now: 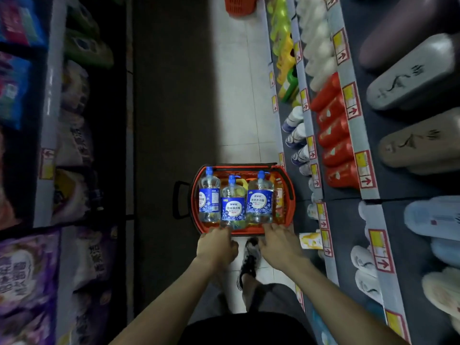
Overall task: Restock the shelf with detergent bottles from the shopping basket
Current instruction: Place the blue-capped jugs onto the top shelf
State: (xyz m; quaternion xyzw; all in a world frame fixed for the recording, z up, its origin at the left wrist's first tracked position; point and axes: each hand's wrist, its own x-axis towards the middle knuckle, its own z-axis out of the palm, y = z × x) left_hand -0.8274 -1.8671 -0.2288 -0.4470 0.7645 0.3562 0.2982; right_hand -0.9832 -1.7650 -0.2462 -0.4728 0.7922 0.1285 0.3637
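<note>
A red shopping basket [195, 195] with black handles stands on the aisle floor below me. In it lie three clear detergent bottles with blue pump caps and blue labels: one on the left [209, 195], one in the middle [232, 204], one on the right [260, 197]. An orange-tinted bottle [279, 195] lies at the basket's right side. My left hand [216, 245] and my right hand [280, 242] reach down to the basket's near rim, fingertips at the bottle bottoms. Whether either hand grips anything is hidden. The shelf [313, 145] on the right holds rows of bottles.
The right-hand shelves carry red bottles [333, 135], white and yellow-green bottles, and slippers [418, 140] higher up. Bagged goods [74, 135] fill the left-hand shelves. Another red basket [240, 5] stands far down the aisle. My shoe [250, 260] is just behind the basket.
</note>
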